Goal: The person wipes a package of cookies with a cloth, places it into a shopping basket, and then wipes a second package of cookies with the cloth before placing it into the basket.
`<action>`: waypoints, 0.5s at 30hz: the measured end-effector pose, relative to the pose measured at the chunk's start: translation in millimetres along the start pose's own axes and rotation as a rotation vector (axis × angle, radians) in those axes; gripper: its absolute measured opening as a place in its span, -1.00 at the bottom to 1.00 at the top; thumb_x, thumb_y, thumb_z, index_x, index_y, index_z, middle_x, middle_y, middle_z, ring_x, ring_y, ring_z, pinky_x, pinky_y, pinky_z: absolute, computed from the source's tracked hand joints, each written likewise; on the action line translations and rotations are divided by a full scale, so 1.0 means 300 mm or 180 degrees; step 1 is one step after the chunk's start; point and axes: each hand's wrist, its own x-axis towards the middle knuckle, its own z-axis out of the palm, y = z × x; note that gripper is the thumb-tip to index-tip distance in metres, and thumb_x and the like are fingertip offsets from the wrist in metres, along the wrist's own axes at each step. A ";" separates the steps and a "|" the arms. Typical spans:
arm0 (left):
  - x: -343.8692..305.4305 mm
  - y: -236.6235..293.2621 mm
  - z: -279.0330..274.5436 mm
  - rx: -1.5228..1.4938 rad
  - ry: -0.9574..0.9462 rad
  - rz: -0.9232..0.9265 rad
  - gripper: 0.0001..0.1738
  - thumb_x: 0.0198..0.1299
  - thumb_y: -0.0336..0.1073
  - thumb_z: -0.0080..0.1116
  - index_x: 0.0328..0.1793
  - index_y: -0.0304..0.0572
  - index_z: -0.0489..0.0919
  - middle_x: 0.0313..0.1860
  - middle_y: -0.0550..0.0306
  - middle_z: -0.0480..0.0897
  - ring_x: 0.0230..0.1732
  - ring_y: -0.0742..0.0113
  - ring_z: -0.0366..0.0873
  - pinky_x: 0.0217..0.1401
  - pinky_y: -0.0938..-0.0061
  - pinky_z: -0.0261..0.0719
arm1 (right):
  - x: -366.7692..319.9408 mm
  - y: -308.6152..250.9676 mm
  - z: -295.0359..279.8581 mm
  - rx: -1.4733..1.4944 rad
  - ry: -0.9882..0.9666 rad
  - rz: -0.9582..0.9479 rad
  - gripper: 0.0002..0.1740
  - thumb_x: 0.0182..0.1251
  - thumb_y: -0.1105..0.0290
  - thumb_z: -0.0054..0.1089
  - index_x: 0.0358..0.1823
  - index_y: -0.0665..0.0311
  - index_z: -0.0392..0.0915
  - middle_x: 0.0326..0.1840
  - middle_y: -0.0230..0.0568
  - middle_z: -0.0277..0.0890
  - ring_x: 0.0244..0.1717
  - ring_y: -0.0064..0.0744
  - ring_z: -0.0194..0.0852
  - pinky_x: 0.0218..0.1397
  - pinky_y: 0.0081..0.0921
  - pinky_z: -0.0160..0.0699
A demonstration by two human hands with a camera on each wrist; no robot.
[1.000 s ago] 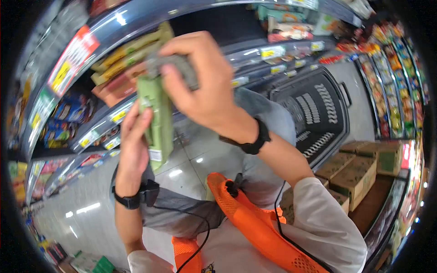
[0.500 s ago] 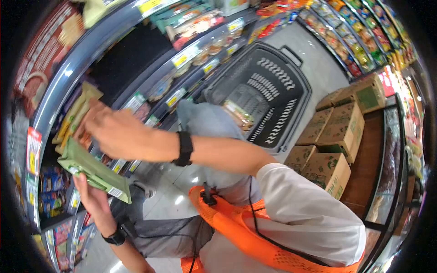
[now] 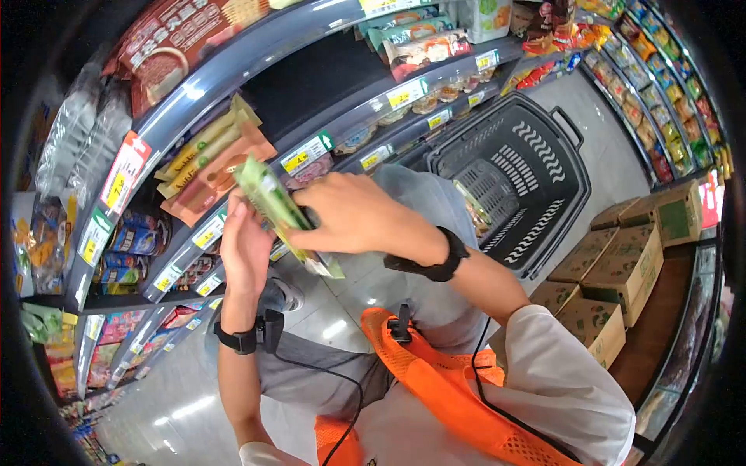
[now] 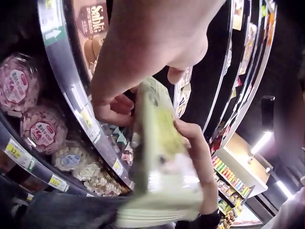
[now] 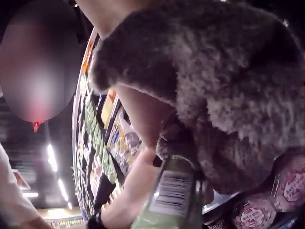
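Observation:
My left hand (image 3: 245, 248) holds a green snack packet (image 3: 268, 190) tilted in front of the shelf. Its fingers lie along the packet's left side in the head view. From the other side my right hand (image 3: 361, 213) reaches over the packet, gripping a fuzzy grey cloth (image 5: 252, 95) that fills much of the right wrist view. Only a dark bit of cloth shows between its thumb and fingers in the head view. One end of the packet, with a barcode label (image 5: 172, 193), sits right below the cloth. Behind the packet lie yellow packets (image 3: 206, 144) and a brown-orange packet (image 3: 221, 186).
A black shopping basket (image 3: 544, 147) stands on the floor to the right, with a packet (image 3: 472, 206) inside it. Cardboard boxes (image 3: 625, 260) are stacked beyond it. Shelf rails with price tags (image 3: 307, 155) run across the front.
Half a second ago my right hand was over the shelf packets; it has come back onto the green packet. The packet has turned from broadside to nearly edge-on. The head view has swung.

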 end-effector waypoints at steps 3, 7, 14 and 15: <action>-0.009 -0.019 0.014 0.0549 -0.0062 -0.0263 -0.48 0.37 -0.22 0.06 0.40 -0.18 0.31 0.25 0.02 0.51 0.31 0.19 0.49 0.40 0.20 0.47 | -0.045 0.027 -0.057 0.0942 -0.0024 -0.0115 -0.55 0.38 0.07 0.21 -0.12 0.41 0.68 -0.36 0.13 0.65 -0.43 -0.04 0.67 -0.33 -0.24 0.50; -0.031 -0.011 0.048 0.0651 0.0015 -0.0849 -0.41 0.35 -0.27 0.11 0.46 -0.26 0.30 0.11 0.04 0.59 -0.07 0.37 0.65 -0.17 0.48 0.68 | -0.078 0.046 -0.098 0.0911 -0.0468 0.0132 -0.50 0.37 0.03 0.26 -0.05 0.42 0.62 -0.36 0.15 0.65 -0.37 -0.03 0.67 -0.30 -0.25 0.51; -0.033 -0.017 0.035 0.1243 0.0247 -0.0715 -0.44 0.35 -0.26 0.18 0.42 -0.26 0.34 -0.06 0.14 0.58 -0.48 0.56 0.47 -0.46 0.62 0.53 | -0.140 -0.021 -0.076 -0.0794 0.0009 0.0317 -0.12 0.20 -0.18 0.37 0.28 0.44 0.41 -0.27 0.22 0.67 -0.27 0.23 0.67 -0.18 -0.09 0.61; -0.029 -0.011 0.057 0.1248 0.0251 -0.0647 -0.41 0.31 -0.32 0.22 0.42 -0.26 0.33 -0.03 0.12 0.57 -0.46 0.56 0.48 -0.47 0.61 0.52 | -0.135 -0.037 -0.074 -0.0912 -0.0232 0.0382 -0.06 0.15 -0.23 0.39 0.25 0.50 0.41 -0.29 0.23 0.67 -0.29 0.26 0.67 -0.23 -0.08 0.63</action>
